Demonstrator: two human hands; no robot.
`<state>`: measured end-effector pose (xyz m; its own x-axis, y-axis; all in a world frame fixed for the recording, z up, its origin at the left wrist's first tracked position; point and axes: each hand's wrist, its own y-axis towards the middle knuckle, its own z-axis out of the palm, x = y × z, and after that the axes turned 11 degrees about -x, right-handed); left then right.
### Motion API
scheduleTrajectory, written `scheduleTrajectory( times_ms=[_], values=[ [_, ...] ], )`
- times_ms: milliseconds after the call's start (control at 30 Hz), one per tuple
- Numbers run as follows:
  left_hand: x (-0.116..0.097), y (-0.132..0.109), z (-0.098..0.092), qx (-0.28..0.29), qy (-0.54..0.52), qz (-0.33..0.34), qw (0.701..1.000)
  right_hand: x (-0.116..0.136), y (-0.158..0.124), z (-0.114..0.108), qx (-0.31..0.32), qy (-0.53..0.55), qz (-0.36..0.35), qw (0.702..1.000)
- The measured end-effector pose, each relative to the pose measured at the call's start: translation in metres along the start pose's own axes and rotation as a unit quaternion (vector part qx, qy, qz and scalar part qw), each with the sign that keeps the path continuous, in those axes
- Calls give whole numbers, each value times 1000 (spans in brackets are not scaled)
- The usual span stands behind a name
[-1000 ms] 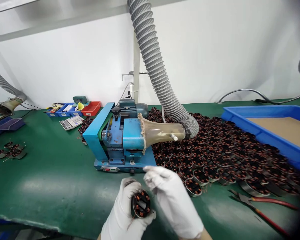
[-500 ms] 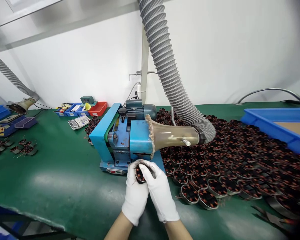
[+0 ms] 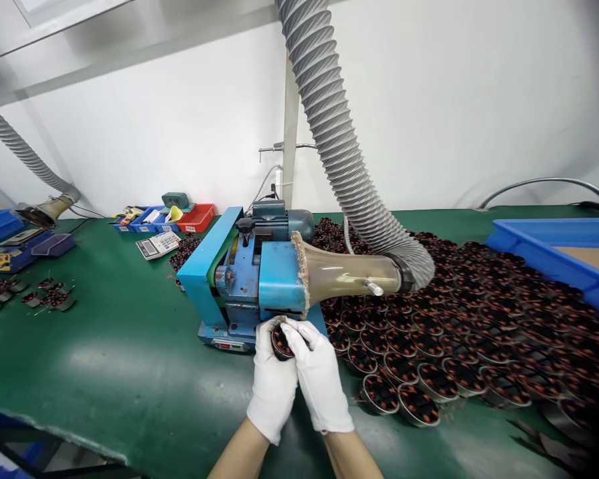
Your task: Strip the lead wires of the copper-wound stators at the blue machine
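Stator [image 3: 281, 340], in both hands [image 3: 272, 384] [image 3: 320, 386], has reached the blue machine [image 3: 278, 279].

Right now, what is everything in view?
Bench: one, green, underneath everything.
Machine: one, blue, centre.
Large hose: one, grey, into machine.
Small hose: one, grey, far left.
Loose stators: many, dark and copper, right of machine.
Stator group: few, dark, far left.
Tray: one, blue, far right.
Bins: several, blue and red, back left.
Calculator: one, white, beside bins.
Held stator: one, dark, at machine front.
Left hand, right hand: white-gloved, both gripping held stator.
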<state>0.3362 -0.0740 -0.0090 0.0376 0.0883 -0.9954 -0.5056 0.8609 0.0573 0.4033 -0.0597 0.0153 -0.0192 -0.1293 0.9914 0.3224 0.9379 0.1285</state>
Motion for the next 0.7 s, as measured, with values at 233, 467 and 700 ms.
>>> scheduleTrajectory(
  times_ms=[233,467,700],
  values=[
    [-5,-27,-60,144,72,141,977,6,-34,-24,76,63,21,995],
    [-23,-33,-67,170,133,209,954,27,-38,-31,33,207,219,953],
    [-30,-42,-68,111,120,177,971,41,-21,-38,20,353,253,901]
  ],
)
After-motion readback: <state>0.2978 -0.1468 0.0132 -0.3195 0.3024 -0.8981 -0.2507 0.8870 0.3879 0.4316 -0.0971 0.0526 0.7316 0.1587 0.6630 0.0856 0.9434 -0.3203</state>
